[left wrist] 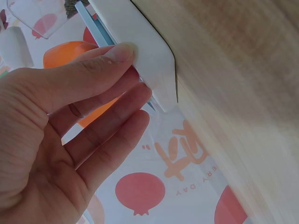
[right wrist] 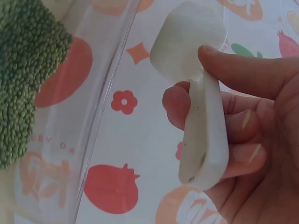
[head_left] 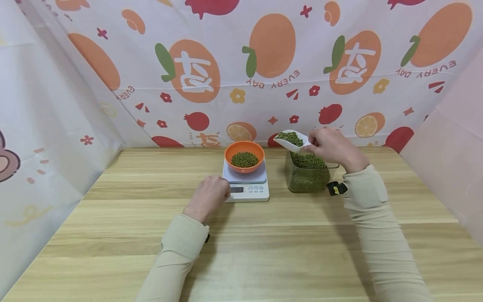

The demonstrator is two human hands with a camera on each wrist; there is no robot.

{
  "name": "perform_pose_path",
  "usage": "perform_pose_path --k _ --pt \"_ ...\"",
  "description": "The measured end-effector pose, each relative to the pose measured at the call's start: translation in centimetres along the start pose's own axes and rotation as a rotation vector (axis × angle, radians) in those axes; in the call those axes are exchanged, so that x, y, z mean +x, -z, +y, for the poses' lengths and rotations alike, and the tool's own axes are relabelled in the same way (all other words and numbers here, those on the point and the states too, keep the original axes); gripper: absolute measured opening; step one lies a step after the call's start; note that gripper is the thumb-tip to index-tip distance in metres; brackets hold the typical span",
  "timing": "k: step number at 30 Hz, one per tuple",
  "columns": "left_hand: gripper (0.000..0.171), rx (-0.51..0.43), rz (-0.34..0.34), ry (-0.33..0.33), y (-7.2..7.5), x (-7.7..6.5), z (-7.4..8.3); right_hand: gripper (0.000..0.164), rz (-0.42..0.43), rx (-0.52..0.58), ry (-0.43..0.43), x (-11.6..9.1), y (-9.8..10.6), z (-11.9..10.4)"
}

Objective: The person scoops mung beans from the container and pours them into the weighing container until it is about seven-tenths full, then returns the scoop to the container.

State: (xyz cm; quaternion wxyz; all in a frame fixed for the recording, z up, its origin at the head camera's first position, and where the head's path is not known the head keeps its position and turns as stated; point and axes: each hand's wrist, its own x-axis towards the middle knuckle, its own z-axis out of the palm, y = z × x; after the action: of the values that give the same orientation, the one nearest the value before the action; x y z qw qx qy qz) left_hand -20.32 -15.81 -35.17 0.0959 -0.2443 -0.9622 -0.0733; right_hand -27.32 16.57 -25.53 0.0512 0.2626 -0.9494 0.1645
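My right hand (head_left: 332, 147) grips the handle of a white scoop (right wrist: 198, 46), which is heaped with green mung beans (head_left: 292, 138). The scoop is held above a clear plastic container (head_left: 294, 180) that holds more mung beans (right wrist: 28, 70). At the left front corner of a white kitchen scale (head_left: 256, 193), my left hand (head_left: 211, 195) holds the edge with thumb and fingertips, partly covering the display. On the scale stands an orange bowl (head_left: 244, 146) with mung beans (head_left: 244, 160) in its bottom.
A wooden table (head_left: 264, 251) bears the scale and, to its right, the container. Behind them hangs a white curtain (head_left: 234, 117) printed with fruit, close to the table's far edge. Pale curtains hang at both sides. Black straps show at the wrists.
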Motion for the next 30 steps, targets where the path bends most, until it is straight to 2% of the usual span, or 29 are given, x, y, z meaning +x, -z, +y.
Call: perform_pose_path --k 11,20,30 --pt "0.037 0.004 0.022 -0.004 0.1 0.0 0.1 0.035 0.033 0.055 0.073 1.1 -0.3 -1.3" --pt "0.038 0.005 0.007 -0.003 0.0 0.1 0.0 0.028 0.048 -0.016 0.105 1.9 -0.9 -2.2" --pt "0.038 0.007 0.003 -0.002 -0.1 0.1 -0.1 0.017 0.045 -0.025 0.136 2.7 -1.7 -3.0"
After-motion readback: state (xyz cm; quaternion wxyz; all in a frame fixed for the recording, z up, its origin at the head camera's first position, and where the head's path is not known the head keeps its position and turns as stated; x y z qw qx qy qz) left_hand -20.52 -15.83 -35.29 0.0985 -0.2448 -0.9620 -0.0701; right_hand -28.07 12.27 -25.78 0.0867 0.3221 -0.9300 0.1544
